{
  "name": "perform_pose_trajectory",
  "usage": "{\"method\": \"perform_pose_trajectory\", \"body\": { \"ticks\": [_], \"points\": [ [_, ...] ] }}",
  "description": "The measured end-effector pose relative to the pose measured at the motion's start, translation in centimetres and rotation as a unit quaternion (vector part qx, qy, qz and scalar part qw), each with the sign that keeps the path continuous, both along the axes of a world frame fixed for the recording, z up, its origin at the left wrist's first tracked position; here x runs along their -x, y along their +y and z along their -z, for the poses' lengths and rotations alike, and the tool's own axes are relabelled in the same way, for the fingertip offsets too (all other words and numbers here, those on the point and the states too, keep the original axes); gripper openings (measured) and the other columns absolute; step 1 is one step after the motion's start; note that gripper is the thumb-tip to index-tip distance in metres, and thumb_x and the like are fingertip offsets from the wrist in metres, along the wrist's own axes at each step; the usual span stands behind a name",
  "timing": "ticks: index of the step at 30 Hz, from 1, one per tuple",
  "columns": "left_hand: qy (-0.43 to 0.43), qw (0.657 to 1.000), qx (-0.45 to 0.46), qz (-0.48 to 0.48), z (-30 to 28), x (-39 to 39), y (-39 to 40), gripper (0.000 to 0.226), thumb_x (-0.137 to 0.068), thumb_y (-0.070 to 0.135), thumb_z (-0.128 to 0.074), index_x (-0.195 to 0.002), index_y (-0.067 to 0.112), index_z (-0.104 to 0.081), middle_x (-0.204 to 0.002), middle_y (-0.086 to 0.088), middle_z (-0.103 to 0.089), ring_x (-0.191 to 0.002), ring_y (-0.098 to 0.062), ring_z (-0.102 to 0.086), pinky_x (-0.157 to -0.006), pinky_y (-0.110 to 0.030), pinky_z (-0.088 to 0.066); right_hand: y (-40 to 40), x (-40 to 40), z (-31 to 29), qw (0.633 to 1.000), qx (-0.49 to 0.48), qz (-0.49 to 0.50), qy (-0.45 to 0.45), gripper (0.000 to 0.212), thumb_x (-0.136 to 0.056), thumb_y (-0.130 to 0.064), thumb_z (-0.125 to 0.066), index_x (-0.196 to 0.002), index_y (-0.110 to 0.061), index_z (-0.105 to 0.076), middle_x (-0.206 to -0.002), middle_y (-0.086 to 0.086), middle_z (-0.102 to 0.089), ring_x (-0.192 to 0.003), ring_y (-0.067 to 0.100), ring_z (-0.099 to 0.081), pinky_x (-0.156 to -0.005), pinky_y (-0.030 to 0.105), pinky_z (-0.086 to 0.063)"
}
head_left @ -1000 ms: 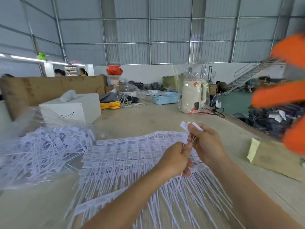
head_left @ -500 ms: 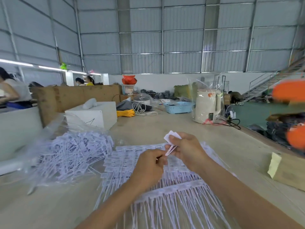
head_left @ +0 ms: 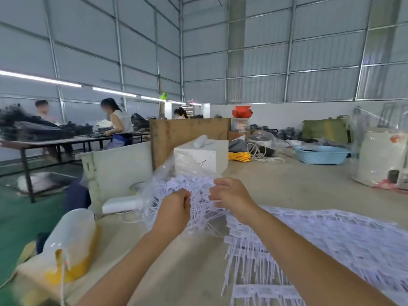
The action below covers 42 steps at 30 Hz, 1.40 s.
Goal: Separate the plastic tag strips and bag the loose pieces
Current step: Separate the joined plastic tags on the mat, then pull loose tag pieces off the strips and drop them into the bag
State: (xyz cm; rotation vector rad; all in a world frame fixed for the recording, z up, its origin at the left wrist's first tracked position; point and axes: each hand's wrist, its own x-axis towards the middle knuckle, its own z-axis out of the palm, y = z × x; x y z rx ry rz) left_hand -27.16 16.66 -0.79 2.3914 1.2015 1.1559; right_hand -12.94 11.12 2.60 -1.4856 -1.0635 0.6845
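A clear plastic bag (head_left: 163, 180) full of loose white tag pieces (head_left: 194, 184) lies in front of me on the table. My left hand (head_left: 174, 206) is curled over the bag's near side and grips the plastic. My right hand (head_left: 229, 195) hovers over the bag's mouth with its fingers curled; whether it holds any tags is hidden by blur. A wide sheet of joined white tag strips (head_left: 320, 235) is spread across the table (head_left: 276, 184) to the right.
A white box (head_left: 203, 155) stands behind the bag, with a brown board (head_left: 183, 131) beyond it. A translucent jug (head_left: 70, 237) lies at the table's left edge. A blue basket (head_left: 320, 153) and a white kettle (head_left: 382, 157) stand far right. People work at tables to the left.
My view has swung left. Both hands moved from over the tag sheet to the bag on the left. The small bundle of tags seen in my right hand earlier no longer shows.
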Motion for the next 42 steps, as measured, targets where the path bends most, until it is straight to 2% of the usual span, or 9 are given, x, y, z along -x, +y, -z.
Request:
{"method": "perform_pose_trajectory", "body": {
  "ticks": [5, 7, 11, 16, 19, 27, 33, 36, 42],
  "points": [
    [0.033, 0.999, -0.004, -0.035, 0.8, -1.7, 4.1, 0.023, -0.091, -0.005, -0.039, -0.077, 0.008, -0.05, -0.08, -0.012, -0.053, -0.075, -0.024, -0.048, -0.058, -0.023, -0.027, 1.6, -2.5, 2.6, 0.96, 0.077, 0.049, -0.266, 0.044, -0.09, -0.01, -0.057, -0.132, -0.004, -0.047, -0.134, 0.013, -0.05, -0.121, 0.026, -0.05, -0.101, 0.034, -0.041],
    [0.056, 0.997, -0.014, -0.049, 1.4, -3.1, 5.3, 0.02, -0.092, -0.006, -0.039, -0.091, 0.004, -0.057, -0.094, -0.014, -0.054, -0.083, -0.025, -0.051, -0.064, -0.02, -0.029, 1.8, -3.4, 3.4, 0.943, 0.096, 0.042, -0.315, 0.047, -0.091, -0.013, -0.056, -0.136, -0.009, -0.043, -0.138, 0.01, -0.047, -0.125, 0.023, -0.047, -0.101, 0.03, -0.04],
    [0.142, 0.982, -0.07, -0.106, 2.5, -4.9, 6.9, 0.03, -0.092, 0.0, -0.042, -0.117, 0.01, -0.057, -0.116, -0.009, -0.054, -0.105, -0.024, -0.051, -0.08, -0.023, -0.036, 1.8, -4.5, 4.2, 0.921, 0.131, 0.009, -0.366, 0.048, -0.091, -0.014, -0.055, -0.138, -0.012, -0.042, -0.142, 0.008, -0.043, -0.127, 0.022, -0.044, -0.097, 0.025, -0.037],
    [0.264, 0.946, -0.091, -0.167, 1.9, -5.2, 7.3, 0.027, -0.09, 0.012, -0.045, -0.109, 0.018, -0.064, -0.108, -0.004, -0.062, -0.11, -0.027, -0.048, -0.092, -0.038, -0.037, 1.3, -4.9, 5.5, 0.907, 0.158, -0.021, -0.39, 0.046, -0.092, -0.016, -0.056, -0.136, -0.013, -0.044, -0.145, 0.007, -0.038, -0.129, 0.022, -0.042, -0.099, 0.026, -0.037],
    [0.275, 0.941, -0.111, -0.166, 1.3, -6.0, 5.9, 0.027, -0.091, 0.019, -0.046, -0.112, 0.017, -0.063, -0.118, -0.007, -0.054, -0.114, -0.029, -0.043, -0.093, -0.042, -0.036, 0.7, -4.9, 5.8, 0.906, 0.137, -0.016, -0.401, 0.043, -0.092, -0.018, -0.056, -0.134, -0.011, -0.048, -0.143, 0.007, -0.042, -0.129, 0.021, -0.042, -0.1, 0.024, -0.034],
    [0.147, 0.97, -0.167, 0.095, 0.6, -8.8, -2.7, 0.026, -0.092, 0.025, -0.049, -0.11, 0.017, -0.067, -0.114, -0.003, -0.058, -0.108, -0.024, -0.047, -0.087, -0.036, -0.042, -5.1, -6.7, 4.5, 0.917, 0.029, 0.022, -0.398, 0.023, -0.089, -0.01, -0.059, -0.11, -0.005, -0.066, -0.116, 0.011, -0.062, -0.109, 0.022, -0.056, -0.081, 0.016, -0.037],
    [0.141, 0.927, -0.09, 0.334, 0.7, -11.6, -9.9, 0.015, -0.09, 0.02, -0.057, -0.094, 0.017, -0.072, -0.091, 0.002, -0.062, -0.085, -0.013, -0.057, -0.077, -0.026, -0.046, -15.7, -13.8, 3.4, 0.914, 0.029, 0.118, -0.386, 0.013, -0.087, -0.005, -0.063, -0.089, 0.004, -0.072, -0.093, 0.017, -0.071, -0.088, 0.028, -0.066, -0.081, 0.029, -0.05],
    [0.195, 0.904, -0.054, 0.377, 1.4, -13.3, -12.8, 0.024, -0.091, 0.038, -0.057, -0.087, 0.018, -0.07, -0.083, 0.006, -0.066, -0.074, -0.009, -0.058, -0.071, -0.025, -0.048, -20.8, -17.9, 3.2, 0.9, 0.094, 0.204, -0.373, 0.018, -0.086, -0.009, -0.065, -0.087, 0.008, -0.071, -0.09, 0.023, -0.07, -0.086, 0.031, -0.066, -0.084, 0.036, -0.05],
    [0.34, 0.868, -0.03, 0.36, 2.5, -15.5, -16.3, 0.046, -0.074, 0.067, -0.061, -0.079, 0.021, -0.061, -0.075, 0.001, -0.062, -0.066, -0.014, -0.056, -0.056, -0.027, -0.038, -27.9, -21.8, 4.4, 0.926, 0.144, 0.194, -0.289, 0.012, -0.077, 0.004, -0.069, -0.074, -0.006, -0.074, -0.074, 0.009, -0.07, -0.057, -0.002, -0.056, -0.059, 0.01, -0.044]
  ]
}}
